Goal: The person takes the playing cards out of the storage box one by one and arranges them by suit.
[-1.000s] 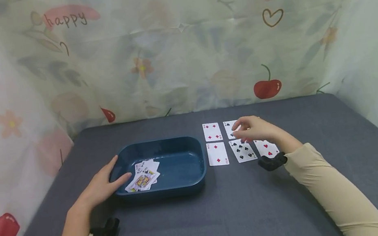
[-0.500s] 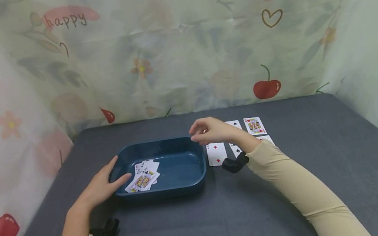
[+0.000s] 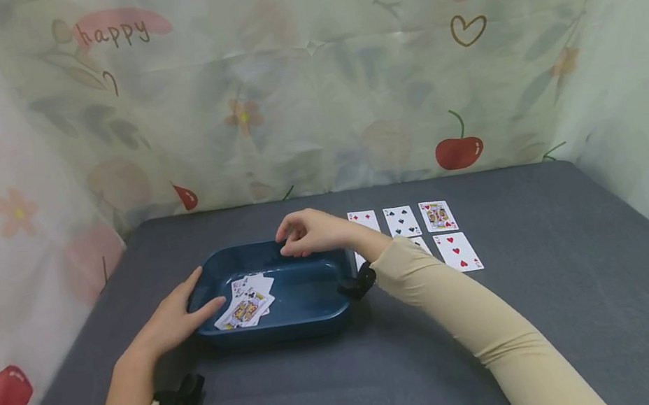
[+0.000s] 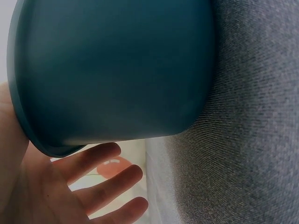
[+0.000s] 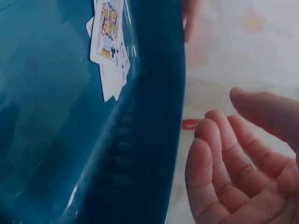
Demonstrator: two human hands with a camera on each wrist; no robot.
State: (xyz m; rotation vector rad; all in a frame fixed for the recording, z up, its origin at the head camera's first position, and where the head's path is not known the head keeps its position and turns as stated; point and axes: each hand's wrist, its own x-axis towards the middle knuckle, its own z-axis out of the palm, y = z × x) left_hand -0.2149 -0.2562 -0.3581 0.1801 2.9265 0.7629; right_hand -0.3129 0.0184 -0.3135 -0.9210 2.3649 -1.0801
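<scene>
My left hand (image 3: 174, 318) rests at the left end of a dark blue tray (image 3: 310, 293). Its thumb lies over the rim; in the left wrist view the other fingers (image 4: 110, 186) extend loosely past the outer wall. Inside the tray, toward the left, several playing cards (image 3: 246, 308) lie in a loose pile, a king of clubs on top. Over the tray's far right part hovers my right hand (image 3: 316, 232). The right wrist view shows its fingers (image 5: 201, 172) relaxed and its thumb apart, with nothing held between them.
Right of the tray, face-up cards lie in two rows on the grey cloth (image 3: 545, 309), among them a king of hearts (image 3: 438, 216), a spade card (image 3: 402, 222) and a three of hearts (image 3: 458, 252). My right forearm partly covers the front row. A patterned curtain (image 3: 319, 125) stands behind.
My right hand has moved left from over the laid-out cards to the tray's far side, uncovering the king of hearts and the spade card behind it. The left hand and tray stay put.
</scene>
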